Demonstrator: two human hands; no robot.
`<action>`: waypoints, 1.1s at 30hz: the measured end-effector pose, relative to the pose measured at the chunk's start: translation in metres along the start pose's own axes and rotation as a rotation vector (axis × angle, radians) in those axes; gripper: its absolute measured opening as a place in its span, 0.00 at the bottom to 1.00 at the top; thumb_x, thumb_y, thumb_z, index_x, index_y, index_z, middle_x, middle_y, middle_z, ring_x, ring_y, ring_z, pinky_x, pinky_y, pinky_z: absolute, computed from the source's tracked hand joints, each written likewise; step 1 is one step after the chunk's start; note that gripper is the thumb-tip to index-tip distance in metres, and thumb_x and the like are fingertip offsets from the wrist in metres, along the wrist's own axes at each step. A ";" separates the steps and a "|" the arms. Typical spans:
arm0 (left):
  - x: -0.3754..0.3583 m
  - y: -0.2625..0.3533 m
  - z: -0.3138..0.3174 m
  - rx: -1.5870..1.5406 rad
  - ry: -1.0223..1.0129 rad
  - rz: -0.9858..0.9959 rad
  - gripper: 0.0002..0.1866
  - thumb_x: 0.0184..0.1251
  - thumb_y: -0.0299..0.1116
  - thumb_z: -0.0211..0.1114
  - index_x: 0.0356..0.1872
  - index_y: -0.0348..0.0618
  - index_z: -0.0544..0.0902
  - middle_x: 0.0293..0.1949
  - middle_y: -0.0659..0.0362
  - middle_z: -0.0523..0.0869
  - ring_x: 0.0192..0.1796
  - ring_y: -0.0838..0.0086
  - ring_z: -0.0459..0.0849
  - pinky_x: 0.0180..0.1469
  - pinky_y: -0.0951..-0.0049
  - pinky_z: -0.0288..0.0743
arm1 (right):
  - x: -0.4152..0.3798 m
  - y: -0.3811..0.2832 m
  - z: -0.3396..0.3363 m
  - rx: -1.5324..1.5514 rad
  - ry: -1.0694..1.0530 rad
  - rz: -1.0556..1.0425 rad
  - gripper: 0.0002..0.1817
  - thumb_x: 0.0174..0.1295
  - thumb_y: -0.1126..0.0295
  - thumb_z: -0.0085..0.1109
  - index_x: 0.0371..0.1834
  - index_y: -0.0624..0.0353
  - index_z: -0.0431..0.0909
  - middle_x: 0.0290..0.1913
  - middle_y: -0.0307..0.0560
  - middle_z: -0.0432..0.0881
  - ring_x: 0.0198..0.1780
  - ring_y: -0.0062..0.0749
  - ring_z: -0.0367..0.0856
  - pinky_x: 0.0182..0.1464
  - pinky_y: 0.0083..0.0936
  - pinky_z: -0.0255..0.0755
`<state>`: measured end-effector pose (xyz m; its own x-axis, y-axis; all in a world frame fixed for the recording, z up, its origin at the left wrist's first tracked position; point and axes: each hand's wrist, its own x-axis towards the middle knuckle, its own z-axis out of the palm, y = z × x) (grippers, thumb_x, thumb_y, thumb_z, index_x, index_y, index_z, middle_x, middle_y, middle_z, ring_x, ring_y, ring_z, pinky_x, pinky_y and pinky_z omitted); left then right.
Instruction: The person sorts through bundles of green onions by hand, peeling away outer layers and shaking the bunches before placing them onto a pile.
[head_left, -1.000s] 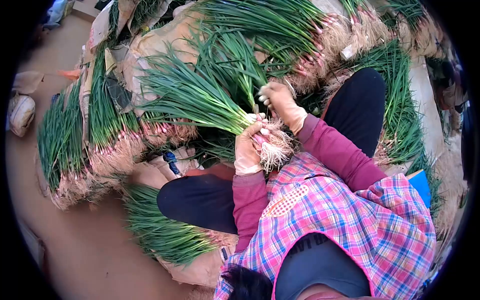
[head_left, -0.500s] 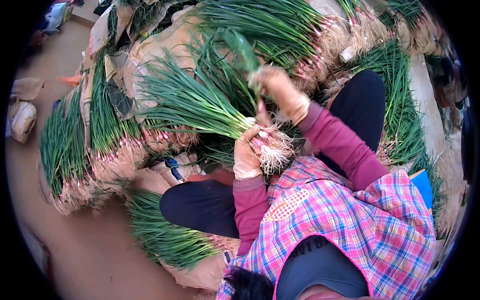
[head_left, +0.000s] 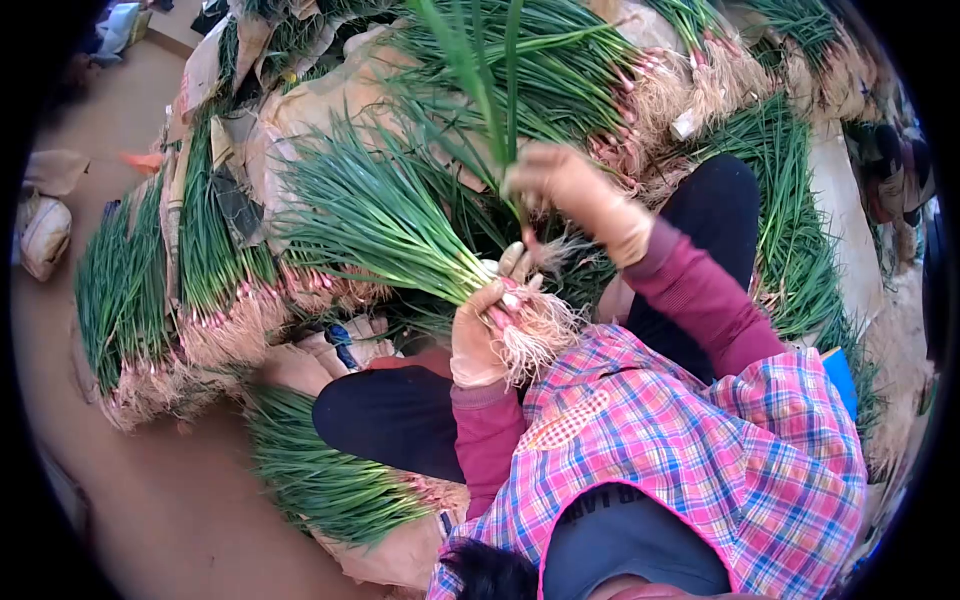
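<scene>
A thick bunch of green onions is gripped near its roots by my gloved left hand, its leaves fanning to the upper left and its pale roots hanging to the right. Just above and to the right, my gloved right hand pinches a few stalks whose leaves point upward. The pink base and roots of these stalks hang below that hand, close to my left fingers. Both gloves are light tan.
Large piles of green onions lie ahead. More bundles stand at the left and right, and another pile lies by my left knee. A white sack sits on the brown floor at the far left.
The bunch and my left hand have shifted slightly down and left. The stalks in my right hand now stand more upright, and their roots have come into clearer view beside my left fingers.
</scene>
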<state>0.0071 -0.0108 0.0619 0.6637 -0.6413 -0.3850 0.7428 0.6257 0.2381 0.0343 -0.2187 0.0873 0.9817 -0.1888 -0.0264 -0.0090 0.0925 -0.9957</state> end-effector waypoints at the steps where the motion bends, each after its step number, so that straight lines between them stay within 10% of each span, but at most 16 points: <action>1: -0.001 -0.002 0.010 0.007 0.089 -0.109 0.20 0.58 0.18 0.53 0.55 0.30 0.73 0.54 0.42 0.80 0.57 0.59 0.81 0.60 0.63 0.77 | -0.005 0.032 0.008 0.094 -0.007 0.267 0.07 0.62 0.66 0.64 0.39 0.57 0.82 0.29 0.34 0.84 0.23 0.11 0.73 0.26 0.10 0.65; 4: 0.017 -0.009 -0.063 0.306 0.256 -0.106 0.12 0.60 0.22 0.60 0.44 0.28 0.80 0.31 0.53 0.85 0.27 0.73 0.82 0.33 0.78 0.80 | -0.022 0.081 0.037 0.295 -0.005 0.384 0.10 0.63 0.72 0.62 0.45 0.59 0.75 0.29 0.39 0.83 0.22 0.13 0.74 0.23 0.12 0.66; 7: 0.010 -0.016 -0.044 0.248 0.306 -0.032 0.08 0.60 0.21 0.61 0.39 0.27 0.81 0.31 0.51 0.85 0.29 0.69 0.84 0.36 0.75 0.82 | -0.031 0.080 0.051 0.202 0.050 0.403 0.09 0.63 0.73 0.62 0.44 0.61 0.74 0.27 0.37 0.80 0.22 0.14 0.73 0.23 0.13 0.66; 10: 0.012 -0.014 -0.060 0.262 0.266 -0.058 0.09 0.60 0.20 0.60 0.41 0.27 0.80 0.33 0.51 0.85 0.31 0.67 0.84 0.38 0.73 0.82 | -0.023 0.123 0.064 -0.166 0.304 -0.189 0.05 0.64 0.74 0.58 0.41 0.60 0.74 0.25 0.38 0.77 0.19 0.21 0.71 0.20 0.19 0.67; 12: 0.017 -0.014 -0.057 0.228 0.250 -0.065 0.10 0.60 0.21 0.60 0.42 0.28 0.80 0.34 0.51 0.85 0.32 0.67 0.84 0.38 0.71 0.83 | -0.026 0.092 0.055 0.381 0.172 0.400 0.04 0.64 0.76 0.58 0.39 0.60 0.73 0.24 0.39 0.77 0.21 0.21 0.73 0.23 0.18 0.70; 14: 0.015 -0.014 -0.044 0.034 0.157 -0.041 0.11 0.60 0.20 0.60 0.44 0.30 0.79 0.33 0.51 0.84 0.34 0.66 0.84 0.40 0.68 0.83 | -0.028 0.097 0.052 0.582 0.231 0.489 0.03 0.65 0.76 0.56 0.37 0.60 0.72 0.23 0.39 0.75 0.23 0.21 0.74 0.25 0.18 0.71; 18: 0.000 -0.014 -0.041 -0.019 0.132 0.038 0.12 0.59 0.19 0.59 0.45 0.33 0.77 0.33 0.51 0.83 0.27 0.70 0.79 0.37 0.67 0.81 | -0.006 0.121 0.002 0.440 0.665 0.130 0.05 0.67 0.72 0.53 0.32 0.60 0.74 0.24 0.41 0.79 0.21 0.26 0.76 0.26 0.23 0.75; 21: -0.005 -0.009 -0.025 0.000 0.188 -0.005 0.13 0.57 0.18 0.59 0.45 0.32 0.76 0.34 0.50 0.82 0.26 0.70 0.77 0.36 0.68 0.79 | -0.027 0.108 -0.015 -0.883 -0.515 0.710 0.08 0.64 0.70 0.54 0.36 0.64 0.79 0.22 0.43 0.82 0.22 0.24 0.81 0.29 0.25 0.76; 22: -0.005 -0.009 -0.025 -0.013 0.199 -0.052 0.14 0.57 0.17 0.59 0.45 0.32 0.76 0.33 0.50 0.81 0.26 0.70 0.77 0.37 0.67 0.79 | -0.049 0.082 -0.008 -0.902 -0.694 0.705 0.10 0.64 0.69 0.54 0.37 0.64 0.80 0.25 0.43 0.83 0.23 0.25 0.82 0.28 0.24 0.76; 28: -0.002 -0.007 -0.033 -0.044 0.110 -0.043 0.14 0.56 0.18 0.58 0.45 0.30 0.77 0.32 0.50 0.81 0.29 0.66 0.79 0.39 0.63 0.81 | -0.018 0.078 0.035 0.377 0.015 0.312 0.10 0.66 0.66 0.60 0.46 0.56 0.77 0.35 0.35 0.81 0.26 0.14 0.75 0.29 0.11 0.68; 33: 0.002 -0.010 -0.048 0.053 0.240 -0.054 0.12 0.57 0.17 0.58 0.43 0.31 0.78 0.36 0.47 0.84 0.34 0.62 0.83 0.45 0.58 0.83 | -0.006 0.095 0.070 0.202 0.190 0.167 0.07 0.63 0.72 0.62 0.40 0.58 0.74 0.29 0.34 0.75 0.27 0.16 0.71 0.30 0.15 0.67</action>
<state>-0.0031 0.0029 0.0163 0.5878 -0.5455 -0.5974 0.7843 0.5654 0.2554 0.0410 -0.1406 -0.0011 0.9164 -0.3323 -0.2233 -0.1106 0.3260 -0.9389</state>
